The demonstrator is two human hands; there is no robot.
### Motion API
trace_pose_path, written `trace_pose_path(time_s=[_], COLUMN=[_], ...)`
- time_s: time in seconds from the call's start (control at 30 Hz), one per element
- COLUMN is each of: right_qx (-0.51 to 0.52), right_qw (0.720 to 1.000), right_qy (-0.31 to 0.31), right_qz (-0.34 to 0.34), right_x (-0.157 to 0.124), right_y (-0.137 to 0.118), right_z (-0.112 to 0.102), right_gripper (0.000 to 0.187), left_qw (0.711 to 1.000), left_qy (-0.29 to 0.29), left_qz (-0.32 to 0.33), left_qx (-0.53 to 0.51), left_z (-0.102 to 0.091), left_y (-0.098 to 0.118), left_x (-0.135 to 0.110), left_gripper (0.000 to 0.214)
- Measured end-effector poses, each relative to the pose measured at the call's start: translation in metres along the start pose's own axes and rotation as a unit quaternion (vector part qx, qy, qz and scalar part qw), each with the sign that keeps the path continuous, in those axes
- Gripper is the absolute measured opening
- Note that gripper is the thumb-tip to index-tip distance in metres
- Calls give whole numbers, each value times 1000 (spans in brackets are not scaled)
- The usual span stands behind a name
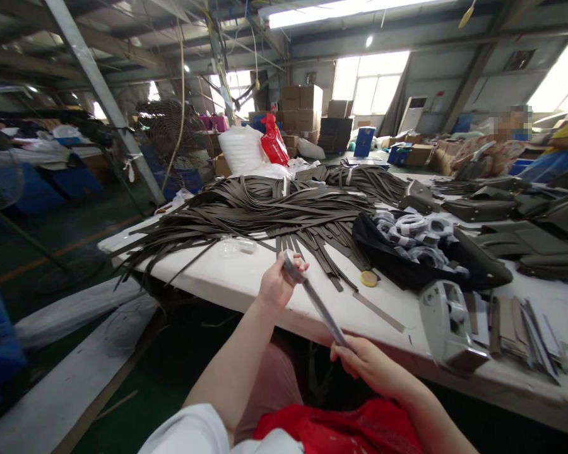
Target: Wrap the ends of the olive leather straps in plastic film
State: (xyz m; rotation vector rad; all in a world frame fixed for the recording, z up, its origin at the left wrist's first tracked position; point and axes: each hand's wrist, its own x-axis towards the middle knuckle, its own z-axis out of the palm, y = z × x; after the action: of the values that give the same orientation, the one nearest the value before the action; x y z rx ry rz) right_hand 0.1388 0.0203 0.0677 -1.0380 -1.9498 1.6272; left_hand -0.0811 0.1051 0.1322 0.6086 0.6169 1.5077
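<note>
My left hand point(278, 281) is closed around one end of a long grey strap point(322, 310), which looks folded or coiled at that end. The strap runs down to the right, drawn straight, to my right hand point(360, 358), whose fingers pinch it. Both hands are in front of the table's near edge. Just beyond them lies a large heap of dark olive straps point(265, 205), their ends fanned over the white tabletop point(208, 271). A small clear plastic packet point(238, 246) rests left of my left hand. A round yellow disc point(368, 279) lies to the right.
A black bag point(383, 252) holds several plastic-wrapped coils point(414, 230). Right of it stand a tape dispenser point(447, 321) and a row of flat card pieces point(520, 331). Dark bags point(534, 249) lie at far right, with people beyond. A slanted metal post point(101, 94) rises at left.
</note>
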Motion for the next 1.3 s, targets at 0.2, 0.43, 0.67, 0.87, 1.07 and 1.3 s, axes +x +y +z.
trace_pose_path(time_s=[0.2, 0.43, 0.67, 0.87, 1.07, 1.3], right_qx=[115, -203, -356, 65, 73, -126], right_qw=[989, 962, 904, 971, 972, 989], right_qy=[54, 183, 237, 204, 218, 73], right_qz=[-75, -19, -27, -103, -52, 35], right_x=[-10, -21, -5, 22, 23, -5], right_y=[-26, -13, 13, 26, 17, 9], right_z=[-2, -71, -60, 10, -1, -23], right_gripper=[49, 38, 51, 60, 51, 25], left_qw=[874, 725, 833, 907, 949, 829], left_qy=[-91, -251, -259, -199, -101, -235], left_qz=[167, 100, -296, -369, -283, -83], left_qx=[447, 633, 389, 44, 93, 500], left_z=[-1, 1, -2, 3, -5, -20], left_y=[-63, -65, -67, -70, -82, -98], left_x=[-30, -49, -41, -34, -27, -38], left_gripper=[40, 49, 72, 74, 63, 49])
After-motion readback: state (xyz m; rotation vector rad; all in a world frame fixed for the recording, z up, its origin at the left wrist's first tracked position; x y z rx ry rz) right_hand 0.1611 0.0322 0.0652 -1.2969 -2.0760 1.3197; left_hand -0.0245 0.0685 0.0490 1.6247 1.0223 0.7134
